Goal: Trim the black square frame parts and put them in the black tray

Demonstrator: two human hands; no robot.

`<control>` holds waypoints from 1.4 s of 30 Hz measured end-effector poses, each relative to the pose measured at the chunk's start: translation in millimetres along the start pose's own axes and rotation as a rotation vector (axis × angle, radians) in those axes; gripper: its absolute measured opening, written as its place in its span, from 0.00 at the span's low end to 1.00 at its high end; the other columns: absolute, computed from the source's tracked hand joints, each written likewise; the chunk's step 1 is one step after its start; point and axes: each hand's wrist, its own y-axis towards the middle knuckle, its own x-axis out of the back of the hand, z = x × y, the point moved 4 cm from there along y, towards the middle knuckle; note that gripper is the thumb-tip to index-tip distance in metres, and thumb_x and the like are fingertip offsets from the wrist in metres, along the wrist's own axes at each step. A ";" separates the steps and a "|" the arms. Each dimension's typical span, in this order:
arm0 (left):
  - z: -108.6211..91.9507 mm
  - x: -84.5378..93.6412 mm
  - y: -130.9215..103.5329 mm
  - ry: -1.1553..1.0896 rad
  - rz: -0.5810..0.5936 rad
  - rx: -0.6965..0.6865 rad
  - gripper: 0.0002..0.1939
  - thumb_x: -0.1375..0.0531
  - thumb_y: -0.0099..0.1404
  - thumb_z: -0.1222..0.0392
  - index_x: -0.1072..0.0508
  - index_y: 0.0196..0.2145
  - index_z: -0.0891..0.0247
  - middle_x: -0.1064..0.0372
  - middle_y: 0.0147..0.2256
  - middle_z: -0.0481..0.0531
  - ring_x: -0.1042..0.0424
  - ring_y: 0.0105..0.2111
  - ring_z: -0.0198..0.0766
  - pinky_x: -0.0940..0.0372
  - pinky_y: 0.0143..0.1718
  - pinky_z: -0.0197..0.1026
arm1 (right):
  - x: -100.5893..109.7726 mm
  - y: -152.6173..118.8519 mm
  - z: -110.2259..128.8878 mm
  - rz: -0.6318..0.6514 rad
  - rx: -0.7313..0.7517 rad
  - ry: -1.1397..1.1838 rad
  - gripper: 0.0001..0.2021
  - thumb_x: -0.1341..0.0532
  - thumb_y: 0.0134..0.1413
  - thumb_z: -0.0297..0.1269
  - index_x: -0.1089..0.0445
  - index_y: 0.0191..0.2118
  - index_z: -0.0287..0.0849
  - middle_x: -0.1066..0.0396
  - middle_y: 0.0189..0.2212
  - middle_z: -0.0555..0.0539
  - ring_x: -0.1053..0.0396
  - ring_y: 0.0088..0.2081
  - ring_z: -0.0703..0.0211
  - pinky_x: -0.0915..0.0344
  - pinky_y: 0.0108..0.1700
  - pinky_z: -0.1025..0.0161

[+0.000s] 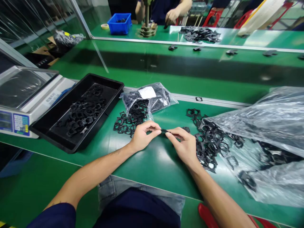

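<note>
A small black part (pixel 163 131) is pinched between the fingertips of both hands, seen nearly edge-on above the green table. My left hand (pixel 144 135) holds its left end, and my right hand (pixel 184 144) grips its right end. Close behind my left hand, black ring-shaped parts (pixel 124 124) spill beside a clear bag (pixel 161 96) with a white label. Right of my right hand lies a larger heap of similar black parts (pixel 209 142), reaching into an open plastic bag (pixel 256 117).
At left, a black tray (pixel 57 144) holds more black parts, beside a weighing scale (pixel 21 118). A single ring part (pixel 199 99) rests on the metal rail. Across the table, a person's hand (pixel 173 15) is near a blue bin (pixel 120 27) and black pieces (pixel 201 34).
</note>
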 end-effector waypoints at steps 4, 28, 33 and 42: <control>-4.3 -0.5 -1.0 0.078 0.040 -0.103 0.07 0.40 0.69 0.59 0.24 0.40 0.64 0.25 0.35 0.52 0.26 0.33 0.33 0.29 0.36 0.36 | -3.8 2.7 -12.3 0.056 -0.351 0.337 0.16 0.25 0.42 0.49 0.23 0.29 0.42 0.24 0.21 0.49 0.26 0.24 0.58 0.26 0.32 0.60; -11.3 3.3 0.6 0.195 0.006 -0.111 0.09 0.33 0.62 0.54 0.23 0.31 0.63 0.25 0.28 0.49 0.28 0.28 0.34 0.33 0.34 0.37 | -1.7 -4.4 11.5 0.017 0.230 -0.174 0.01 0.36 0.59 0.34 0.26 0.36 0.45 0.26 0.32 0.48 0.28 0.32 0.57 0.27 0.38 0.58; -18.2 3.9 0.8 0.221 0.010 -0.236 0.09 0.32 0.62 0.56 0.23 0.28 0.63 0.26 0.26 0.49 0.29 0.27 0.34 0.35 0.31 0.37 | 1.0 -2.7 14.8 0.026 0.296 -0.208 0.04 0.37 0.59 0.31 0.26 0.34 0.45 0.26 0.31 0.48 0.29 0.33 0.57 0.29 0.38 0.58; -0.8 0.9 1.7 0.041 -0.005 0.085 0.14 0.30 0.58 0.51 0.24 0.31 0.64 0.25 0.28 0.49 0.26 0.29 0.33 0.31 0.33 0.35 | -3.1 -1.7 0.2 0.051 0.057 0.039 0.09 0.32 0.56 0.44 0.26 0.35 0.44 0.27 0.32 0.48 0.28 0.31 0.59 0.25 0.36 0.61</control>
